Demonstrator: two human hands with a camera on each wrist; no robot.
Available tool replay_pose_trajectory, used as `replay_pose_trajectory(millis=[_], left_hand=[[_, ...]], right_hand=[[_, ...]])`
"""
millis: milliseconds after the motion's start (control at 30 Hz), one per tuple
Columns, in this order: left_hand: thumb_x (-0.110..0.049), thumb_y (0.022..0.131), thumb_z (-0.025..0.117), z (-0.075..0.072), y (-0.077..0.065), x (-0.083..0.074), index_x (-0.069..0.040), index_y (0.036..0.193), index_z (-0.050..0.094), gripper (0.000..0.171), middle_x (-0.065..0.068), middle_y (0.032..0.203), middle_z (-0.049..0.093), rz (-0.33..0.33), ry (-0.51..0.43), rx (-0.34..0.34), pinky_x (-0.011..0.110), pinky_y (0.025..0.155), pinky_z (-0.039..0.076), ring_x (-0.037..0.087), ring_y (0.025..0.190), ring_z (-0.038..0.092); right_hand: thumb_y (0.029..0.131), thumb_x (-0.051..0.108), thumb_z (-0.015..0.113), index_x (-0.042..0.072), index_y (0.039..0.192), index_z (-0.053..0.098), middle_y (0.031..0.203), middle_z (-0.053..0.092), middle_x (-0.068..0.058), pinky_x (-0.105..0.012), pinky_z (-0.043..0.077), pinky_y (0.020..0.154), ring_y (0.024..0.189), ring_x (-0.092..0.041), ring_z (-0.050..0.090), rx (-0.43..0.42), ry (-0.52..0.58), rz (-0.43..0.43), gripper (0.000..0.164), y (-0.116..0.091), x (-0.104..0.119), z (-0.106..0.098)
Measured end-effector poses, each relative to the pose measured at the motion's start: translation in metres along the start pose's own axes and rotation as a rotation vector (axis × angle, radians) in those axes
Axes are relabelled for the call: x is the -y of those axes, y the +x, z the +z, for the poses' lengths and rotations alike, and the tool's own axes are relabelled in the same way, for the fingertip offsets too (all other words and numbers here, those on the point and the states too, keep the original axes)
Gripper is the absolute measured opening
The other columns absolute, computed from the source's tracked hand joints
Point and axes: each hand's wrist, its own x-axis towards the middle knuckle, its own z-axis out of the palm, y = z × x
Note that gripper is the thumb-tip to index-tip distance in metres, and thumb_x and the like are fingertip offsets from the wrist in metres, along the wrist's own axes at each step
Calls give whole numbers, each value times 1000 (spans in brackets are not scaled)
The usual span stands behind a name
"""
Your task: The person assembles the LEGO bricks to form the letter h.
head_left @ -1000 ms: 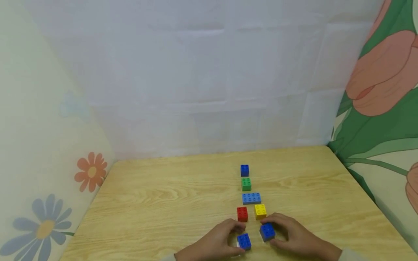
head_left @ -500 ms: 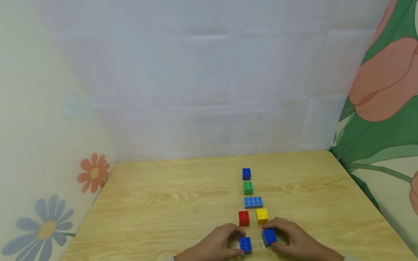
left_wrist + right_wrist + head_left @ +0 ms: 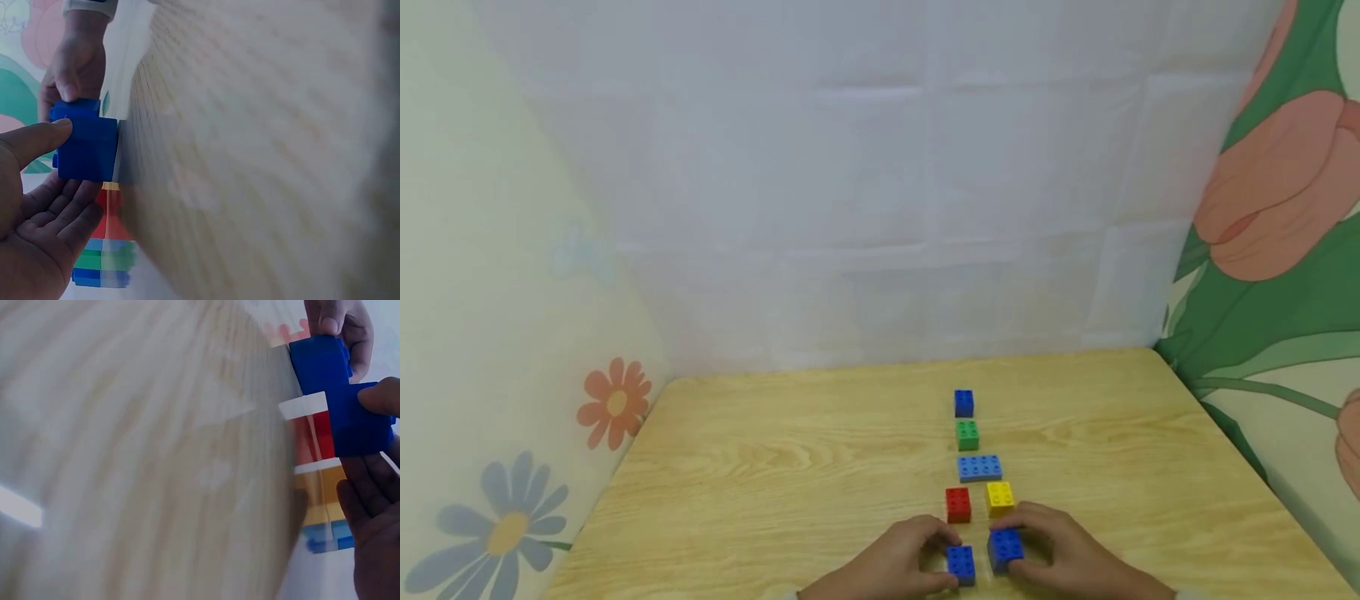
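Observation:
My left hand (image 3: 901,560) pinches a blue toy building brick (image 3: 960,566) between thumb and fingers, near the table's front. To its right, my right hand (image 3: 1067,557) grips a second blue brick (image 3: 1005,550) the same way. A narrow gap parts the two bricks in the head view, studs facing up. In the left wrist view the thumb presses the side of the nearer blue brick (image 3: 87,150). The right wrist view shows the right thumb on its own blue brick (image 3: 357,425). Just beyond the hands lie a red brick (image 3: 958,505) and a yellow brick (image 3: 1000,499).
Farther back, a long light-blue brick (image 3: 980,467), a green brick (image 3: 967,435) and a dark blue brick (image 3: 964,403) form a line away from me. The wood-grain table (image 3: 760,475) ends at a white cloth (image 3: 880,208), with flower-patterned panels on both sides.
My right hand has moved its blue brick left, closer to the other, and turned it straighter. The left hand's brick has been straightened slightly. The head view has shifted a little.

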Motion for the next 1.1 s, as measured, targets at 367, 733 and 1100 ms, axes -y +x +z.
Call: replay_pose_trajectory(millis=[367, 733, 1100], left_hand=[[-27, 84, 78, 0, -1, 1, -22, 110, 65, 29, -20, 99, 59, -18, 13, 0, 24, 86, 49, -2, 95, 55], [-26, 83, 79, -2, 0, -3, -21, 108, 64, 30, -19, 99, 59, -23, 56, -17, 24, 88, 49, -2, 96, 56], [-26, 83, 79, -3, 1, 0, -17, 112, 64, 34, -17, 103, 61, -15, 69, -14, 26, 91, 49, -1, 100, 56]], right_hand=[[90, 29, 72, 22, 126, 61, 122, 63, 7, -33, 49, 95, 113, -11, 58, -60, -17, -100, 39, 18, 10, 11], [92, 26, 70, 18, 127, 59, 120, 63, 4, -37, 51, 93, 110, -13, 59, -137, 5, -198, 38, 26, 15, 13], [92, 14, 69, 12, 128, 59, 119, 63, 1, -33, 51, 92, 110, -16, 59, -208, 82, -296, 37, 34, 18, 20]])
